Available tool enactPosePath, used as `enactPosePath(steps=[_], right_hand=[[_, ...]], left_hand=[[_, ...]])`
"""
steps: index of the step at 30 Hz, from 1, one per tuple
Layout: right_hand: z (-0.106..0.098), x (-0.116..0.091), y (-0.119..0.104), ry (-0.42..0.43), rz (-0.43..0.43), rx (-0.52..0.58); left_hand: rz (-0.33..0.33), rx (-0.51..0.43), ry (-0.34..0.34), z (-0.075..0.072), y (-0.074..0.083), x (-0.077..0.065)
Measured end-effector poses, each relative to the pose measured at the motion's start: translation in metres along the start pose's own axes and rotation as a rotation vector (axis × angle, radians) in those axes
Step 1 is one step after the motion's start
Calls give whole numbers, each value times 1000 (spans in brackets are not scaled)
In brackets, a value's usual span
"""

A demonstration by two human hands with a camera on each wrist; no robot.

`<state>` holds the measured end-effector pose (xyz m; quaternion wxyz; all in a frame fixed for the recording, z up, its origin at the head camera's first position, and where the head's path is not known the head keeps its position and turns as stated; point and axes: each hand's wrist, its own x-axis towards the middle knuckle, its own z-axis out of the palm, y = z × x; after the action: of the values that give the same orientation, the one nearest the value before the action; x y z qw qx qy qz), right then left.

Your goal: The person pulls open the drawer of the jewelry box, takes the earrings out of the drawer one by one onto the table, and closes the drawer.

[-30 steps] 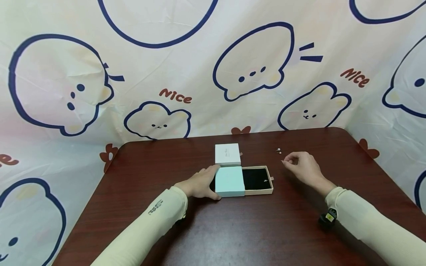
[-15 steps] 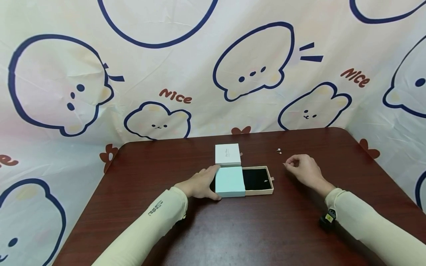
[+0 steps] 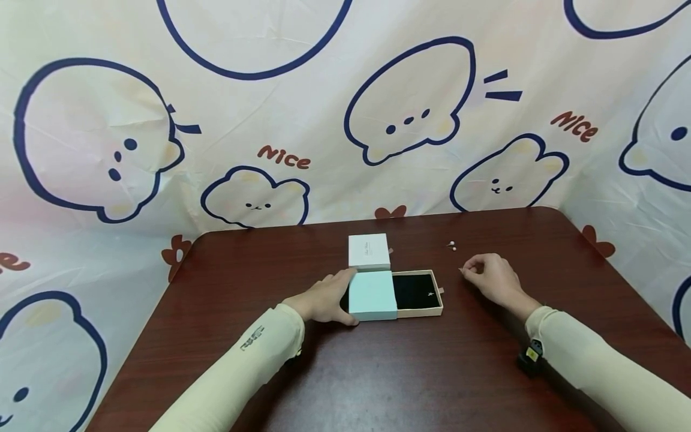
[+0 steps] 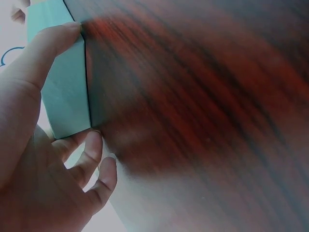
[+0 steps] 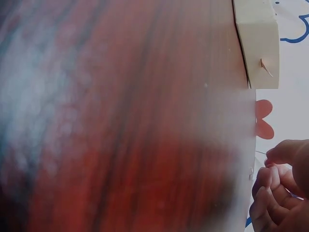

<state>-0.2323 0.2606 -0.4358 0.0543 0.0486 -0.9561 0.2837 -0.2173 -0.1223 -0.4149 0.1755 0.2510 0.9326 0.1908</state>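
1. The table (image 3: 324,372) is bearing the turquoise box (image 3: 372,295), whose drawer (image 3: 418,312) is extending from its right side.
2. The left hand (image 3: 324,298) is gripping the turquoise box's left end, thumb pressing the near wall; even bracing is probably serving better than hard squeezing.
3. The right hand (image 3: 492,277) is pinching with its fingertips, right of the turquoise box, and should be moving slowly.
4. Pearl-like pieces (image 3: 452,243) are lying behind and right of the turquoise box; a careless pass could be scattering them.
5. A star-like ornament (image 3: 430,294) is resting on the black pad (image 3: 410,289) inside the turquoise box's drawer.
6. The pinched piece (image 3: 460,270), too small to identify, is probably needing a light, sure hold.
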Motion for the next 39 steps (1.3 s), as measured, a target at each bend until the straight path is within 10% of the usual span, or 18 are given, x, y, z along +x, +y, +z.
enactPosePath(steps=[39], right_hand=[[-7, 3, 5, -137, 44, 44]], left_hand=[[7, 8, -1, 0, -1, -1]])
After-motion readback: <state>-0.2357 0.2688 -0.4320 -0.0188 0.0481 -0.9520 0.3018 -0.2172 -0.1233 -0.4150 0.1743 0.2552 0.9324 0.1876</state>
